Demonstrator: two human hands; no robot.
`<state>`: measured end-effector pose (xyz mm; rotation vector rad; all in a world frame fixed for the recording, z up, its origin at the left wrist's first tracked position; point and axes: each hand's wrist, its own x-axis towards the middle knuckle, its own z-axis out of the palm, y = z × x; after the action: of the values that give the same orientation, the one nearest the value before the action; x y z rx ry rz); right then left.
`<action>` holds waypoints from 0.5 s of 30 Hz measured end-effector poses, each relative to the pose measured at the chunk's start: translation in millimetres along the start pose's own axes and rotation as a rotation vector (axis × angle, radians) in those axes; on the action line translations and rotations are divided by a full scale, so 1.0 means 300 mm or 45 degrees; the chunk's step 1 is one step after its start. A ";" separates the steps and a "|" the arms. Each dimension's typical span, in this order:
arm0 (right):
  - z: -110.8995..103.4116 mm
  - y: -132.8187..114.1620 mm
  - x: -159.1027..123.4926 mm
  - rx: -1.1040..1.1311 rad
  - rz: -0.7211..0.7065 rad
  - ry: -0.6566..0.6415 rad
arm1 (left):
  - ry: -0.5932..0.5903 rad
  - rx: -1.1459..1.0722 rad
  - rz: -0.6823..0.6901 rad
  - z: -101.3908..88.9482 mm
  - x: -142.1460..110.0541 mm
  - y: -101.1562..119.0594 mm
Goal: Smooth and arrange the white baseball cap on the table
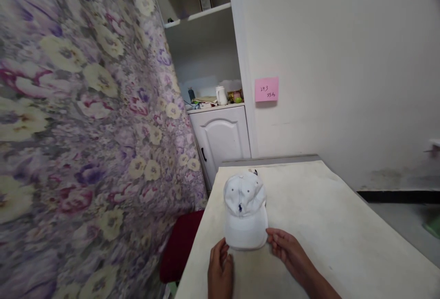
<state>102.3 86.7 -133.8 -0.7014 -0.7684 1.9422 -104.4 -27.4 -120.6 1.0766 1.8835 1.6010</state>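
Note:
A white baseball cap [242,225] with a small dark blue embroidered logo lies on the pale-covered table, its brim towards me. At the brim's left front corner is my left hand [220,269], fingers curled in against the edge. My right hand [287,248] has its fingertips closed at the right edge of the brim. How far the fingers reach under the brim is hidden. Behind the crown, a bit of the cap's back strap [254,171] shows.
The table [309,207] ends at a white wall. A floral curtain [103,129] hangs on the left, above a dark red stool seat [182,244]. Beyond stands a white cabinet [223,136] with a white jug [221,96]. A pink note [266,89] sticks to the wall.

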 end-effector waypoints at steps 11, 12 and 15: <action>-0.003 0.004 -0.004 -0.211 -0.090 0.001 | 0.004 0.020 -0.020 0.000 -0.006 0.012; -0.002 0.007 -0.003 -0.251 -0.107 0.001 | 0.012 0.029 -0.024 0.000 -0.009 0.013; 0.002 0.024 -0.004 -0.401 -0.157 -0.006 | -0.003 0.058 -0.024 0.002 -0.020 0.019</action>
<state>98.7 82.6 -138.7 -0.8158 -1.1095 1.7300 -98.6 -31.7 -116.3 1.0756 1.9318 1.5524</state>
